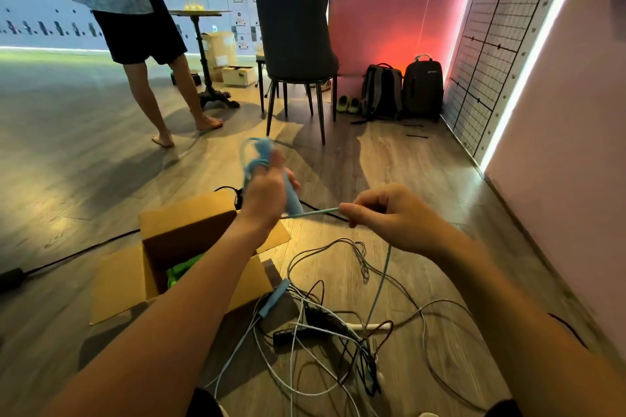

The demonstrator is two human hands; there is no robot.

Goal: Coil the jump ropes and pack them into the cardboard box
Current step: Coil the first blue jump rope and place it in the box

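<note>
My left hand (266, 191) grips a light blue jump rope handle (294, 200) together with a few blurred loops of its cord, held above the open cardboard box (159, 247). My right hand (382, 213) pinches the blue cord (321, 211) a short way from the handle; the cord then drops to the floor. The rope's second blue handle (275, 296) lies by the box's near right corner. Something green (183, 271) lies inside the box. A tangle of white, black and grey jump ropes (338, 332) lies on the wooden floor before me.
A dark chair (294, 44) stands beyond the box. A person (142, 27) stands barefoot at the far left beside a small round table (203, 44). Two backpacks (403, 91) lean against the red wall. A black cable (74, 254) runs across the floor on the left.
</note>
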